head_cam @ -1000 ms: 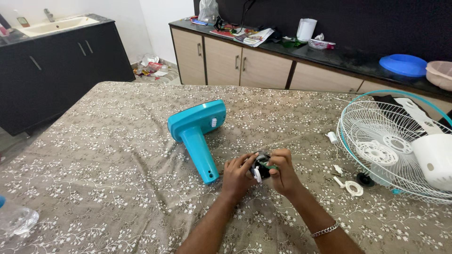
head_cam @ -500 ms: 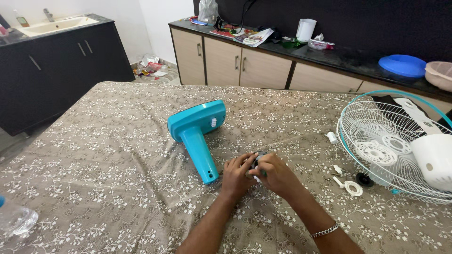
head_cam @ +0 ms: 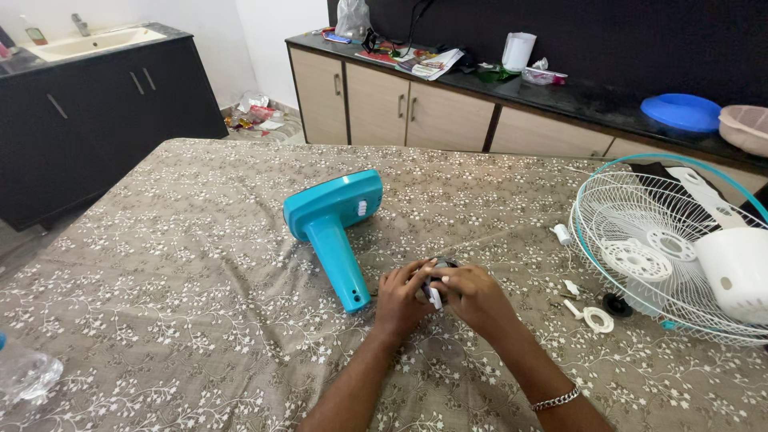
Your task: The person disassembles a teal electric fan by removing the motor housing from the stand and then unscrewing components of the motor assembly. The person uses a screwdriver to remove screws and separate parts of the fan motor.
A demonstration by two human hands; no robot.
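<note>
From the head view, the left hand point(head_cam: 400, 298) and right hand point(head_cam: 472, 294) both clasp a small dark motor part point(head_cam: 436, 282) between them, fingers curled over it above the patterned tablecloth point(head_cam: 200, 280). Just left of the grip lies a teal fan stand point(head_cam: 334, 224); well right, a white fan guard point(head_cam: 664, 248).
</note>
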